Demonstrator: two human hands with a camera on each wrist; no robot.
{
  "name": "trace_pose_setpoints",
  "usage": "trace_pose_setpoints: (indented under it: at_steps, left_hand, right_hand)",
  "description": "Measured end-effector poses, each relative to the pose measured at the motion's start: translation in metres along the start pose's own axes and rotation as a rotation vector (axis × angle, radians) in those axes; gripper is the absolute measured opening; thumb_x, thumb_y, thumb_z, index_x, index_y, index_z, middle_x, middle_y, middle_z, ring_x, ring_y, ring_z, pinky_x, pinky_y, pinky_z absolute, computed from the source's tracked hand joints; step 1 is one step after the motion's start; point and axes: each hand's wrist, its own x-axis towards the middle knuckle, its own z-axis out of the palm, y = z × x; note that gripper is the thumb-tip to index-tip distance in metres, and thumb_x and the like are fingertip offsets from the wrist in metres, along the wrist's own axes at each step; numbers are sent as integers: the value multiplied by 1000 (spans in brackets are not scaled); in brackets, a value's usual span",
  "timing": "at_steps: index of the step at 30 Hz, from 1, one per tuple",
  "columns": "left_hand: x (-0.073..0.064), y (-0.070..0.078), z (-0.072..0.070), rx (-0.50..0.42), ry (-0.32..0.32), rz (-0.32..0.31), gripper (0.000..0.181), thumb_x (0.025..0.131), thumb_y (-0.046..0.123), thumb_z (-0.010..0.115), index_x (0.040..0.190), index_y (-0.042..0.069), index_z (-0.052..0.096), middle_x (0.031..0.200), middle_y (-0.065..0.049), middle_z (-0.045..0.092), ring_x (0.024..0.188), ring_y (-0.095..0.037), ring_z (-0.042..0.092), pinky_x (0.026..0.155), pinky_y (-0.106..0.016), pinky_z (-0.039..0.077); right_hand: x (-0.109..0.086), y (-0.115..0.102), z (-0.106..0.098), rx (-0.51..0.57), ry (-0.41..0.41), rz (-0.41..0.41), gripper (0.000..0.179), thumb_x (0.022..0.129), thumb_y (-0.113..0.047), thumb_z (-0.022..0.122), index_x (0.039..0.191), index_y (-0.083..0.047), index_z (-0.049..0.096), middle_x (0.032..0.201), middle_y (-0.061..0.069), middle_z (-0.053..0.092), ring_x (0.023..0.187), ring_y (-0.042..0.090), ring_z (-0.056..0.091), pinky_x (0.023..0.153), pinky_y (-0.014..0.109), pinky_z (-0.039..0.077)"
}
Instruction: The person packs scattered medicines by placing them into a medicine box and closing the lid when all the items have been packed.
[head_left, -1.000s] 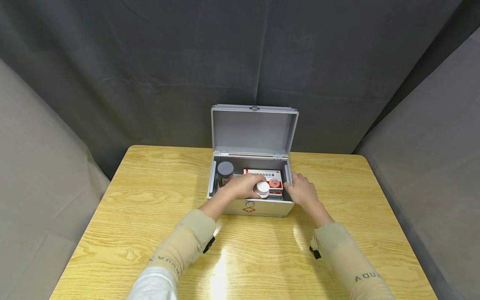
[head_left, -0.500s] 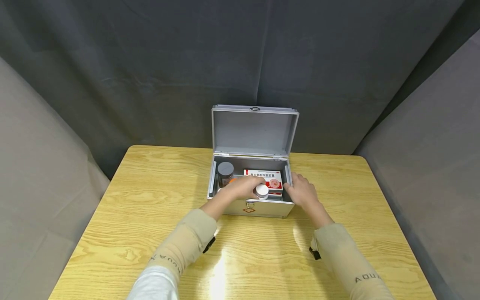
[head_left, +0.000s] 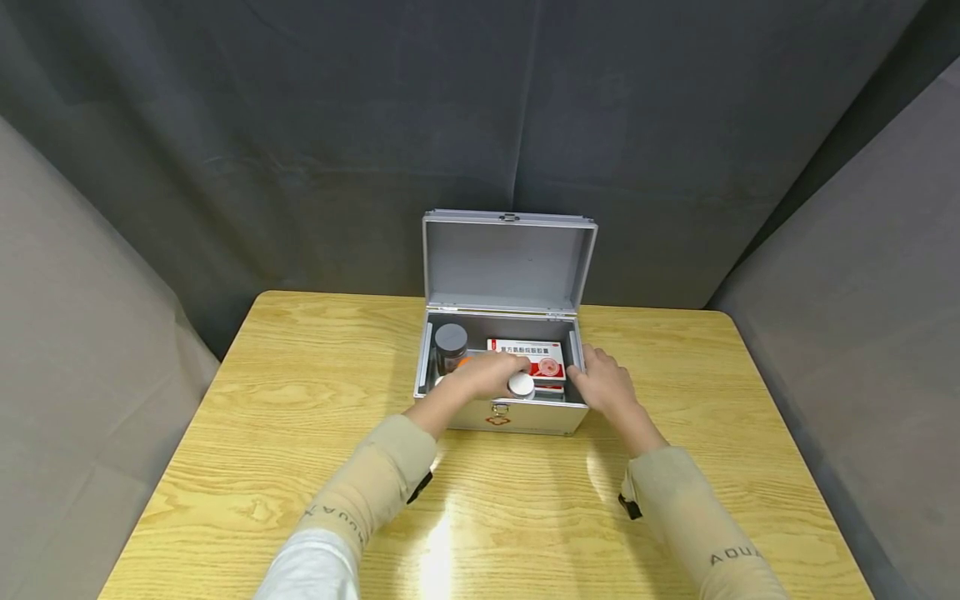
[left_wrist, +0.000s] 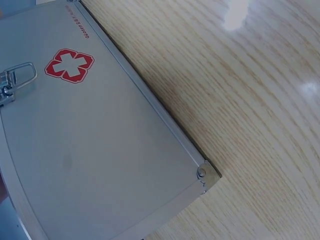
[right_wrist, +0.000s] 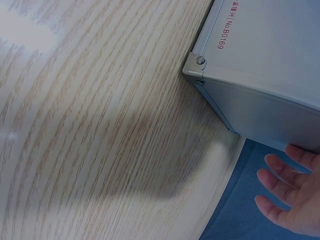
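An aluminium first-aid box (head_left: 517, 418) with a red cross mark stands on the table, its lid (head_left: 510, 262) raised. My left hand (head_left: 486, 375) reaches over the front wall and grips a small white-capped bottle (head_left: 521, 385) at the opening; the bottle's lower part is hidden. At the right wall, my right hand (head_left: 602, 382) has its thumb over the rim and its fingers along the outside. In the right wrist view, those fingers (right_wrist: 285, 180) are spread, one touching the side. Inside are a dark-lidded jar (head_left: 451, 337) and white-and-red medicine boxes (head_left: 546, 360).
Something orange (head_left: 464, 362) shows beside the jar, partly covered by my left hand. The wooden table (head_left: 315, 367) reaches back to a dark grey curtain (head_left: 337, 167). Grey cloth panels (head_left: 75, 333) stand at both sides.
My left hand and the white-capped bottle have shifted slightly left and lower, and the orange thing has come into view. My right hand stays on the box.
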Motion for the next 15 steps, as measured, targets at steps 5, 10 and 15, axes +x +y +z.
trace_pose_setpoints:
  at_steps: [5, 10, 15]
  left_hand:
    - [1, 0, 1, 9, -13, -8, 25, 75, 14, 72, 97, 15, 61, 89, 4, 64, 80, -10, 58, 71, -25, 47]
    - [1, -1, 1, 28, -24, -14, 27, 74, 13, 73, 99, 15, 62, 91, 4, 65, 82, -11, 59, 72, -24, 47]
    - [2, -2, 2, 70, -21, -5, 28, 73, 12, 73, 99, 17, 63, 90, 7, 65, 80, -9, 59, 71, -24, 46]
  right_hand:
    - [1, 0, 0, 2, -7, 0, 57, 92, -34, 42, 134, 5, 34, 127, 28, 44, 115, 45, 43, 89, 60, 35]
    - [0, -1, 0, 5, -10, 0, 58, 92, -33, 41, 134, 5, 34, 128, 29, 43, 115, 45, 42, 89, 60, 34]
    - [0, -1, 0, 8, -6, 3, 56, 92, -33, 42, 134, 4, 35, 126, 28, 45, 114, 45, 43, 89, 60, 35]
